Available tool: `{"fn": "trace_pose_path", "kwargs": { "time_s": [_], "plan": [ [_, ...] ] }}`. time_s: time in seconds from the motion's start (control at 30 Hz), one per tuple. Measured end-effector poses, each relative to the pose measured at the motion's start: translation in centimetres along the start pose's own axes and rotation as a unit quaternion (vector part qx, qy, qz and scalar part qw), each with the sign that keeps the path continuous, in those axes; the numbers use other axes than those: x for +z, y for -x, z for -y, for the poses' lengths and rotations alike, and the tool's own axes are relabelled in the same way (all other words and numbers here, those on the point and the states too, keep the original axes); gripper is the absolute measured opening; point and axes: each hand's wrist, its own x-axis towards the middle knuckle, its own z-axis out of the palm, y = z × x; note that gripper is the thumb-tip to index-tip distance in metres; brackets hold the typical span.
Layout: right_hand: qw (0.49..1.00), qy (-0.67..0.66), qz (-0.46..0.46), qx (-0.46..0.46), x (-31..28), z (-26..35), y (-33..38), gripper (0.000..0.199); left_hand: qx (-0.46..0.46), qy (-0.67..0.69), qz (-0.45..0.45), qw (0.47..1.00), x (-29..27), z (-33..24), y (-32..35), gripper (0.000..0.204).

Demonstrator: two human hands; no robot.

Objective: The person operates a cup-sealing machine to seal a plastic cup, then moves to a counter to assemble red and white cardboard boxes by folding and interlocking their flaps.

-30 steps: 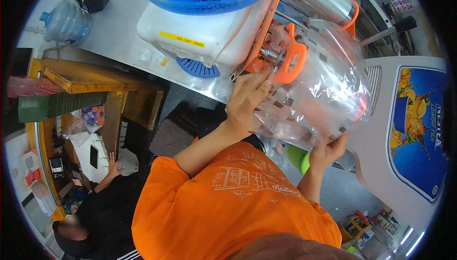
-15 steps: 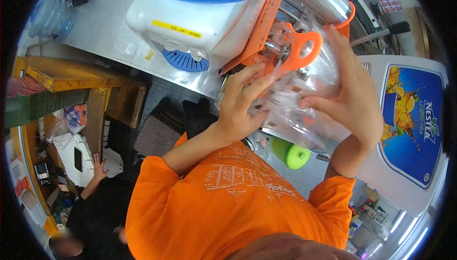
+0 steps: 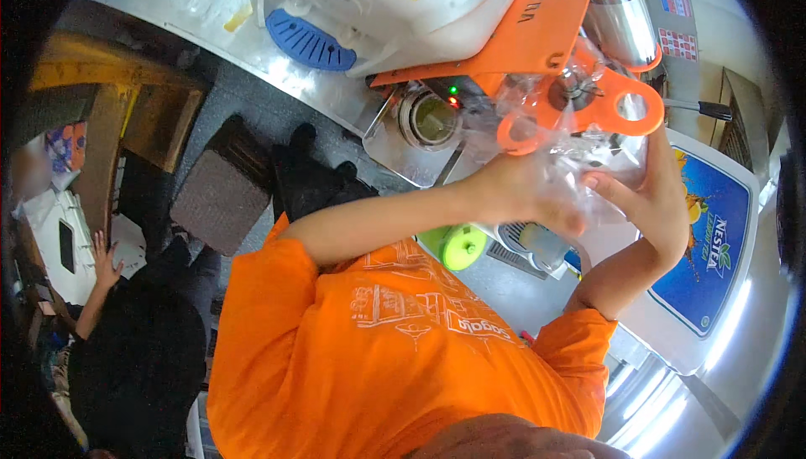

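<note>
Crumpled clear plastic film (image 3: 579, 175) is bunched between my two hands at upper right. My left hand (image 3: 525, 194) comes in from the left with curled, slightly blurred fingers on the film. On the other side my right hand (image 3: 659, 203) grips it, thumb toward the middle and fingers partly hidden behind. Just above the hands is an orange bracket (image 3: 598, 115) with round ring-shaped ends and a metal hub, some film lying over it. It adjoins an orange machine (image 3: 533, 35) with green and red lights. A steel cylinder (image 3: 623, 29) is fixed behind.
Below the machine's panel sits a round clear cup (image 3: 432, 119). A white dispenser with a blue drip tray (image 3: 311, 43) stands left of it. A lime-green lidded container (image 3: 463, 246) is below my left forearm. Another person (image 3: 138, 350) is at far left, near a brown stool (image 3: 220, 194).
My view has shifted, bringing the machine's lights and the cup beneath into sight. My left hand has moved right and below the orange bracket, closer to my right hand; the film stays between them.
</note>
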Motion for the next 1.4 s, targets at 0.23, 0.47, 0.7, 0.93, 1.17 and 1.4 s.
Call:
{"fn": "trace_pose_path", "kwargs": {
  "time_s": [0.23, 0.47, 0.7, 0.93, 1.17, 1.4],
  "plan": [
    [0.986, -0.142, 0.084, 0.007, -6.3, -5.6, -0.6, 0.122, 0.072, 0.326, 0.005, 0.943, 2.0, 3.7, -3.8, 0.077],
    [0.983, 0.003, 0.147, 0.114, -8.8, -11.1, -5.4, 0.117, 0.098, 0.354, 0.015, 0.930, 1.9, 5.4, -4.9, 0.063],
    [0.984, -0.091, 0.126, 0.083, -7.6, -11.3, -5.5, 0.107, 0.143, 0.334, -0.071, 0.929, 1.7, 5.8, -1.4, 0.069],
    [0.979, -0.112, 0.100, 0.140, -7.6, -10.4, -4.0, 0.105, 0.124, -0.066, -0.463, 0.875, -0.5, 15.0, 6.1, 0.072],
    [0.970, -0.136, 0.076, 0.189, -6.4, -9.4, -3.1, 0.104, 0.237, 0.025, -0.334, 0.912, 1.0, 11.1, 1.8, 0.012],
    [0.960, -0.160, 0.039, 0.225, -5.0, -8.6, -0.3, 0.103, 0.392, 0.063, -0.295, 0.869, 4.7, 9.4, 2.1, 0.024]
  ]
}}
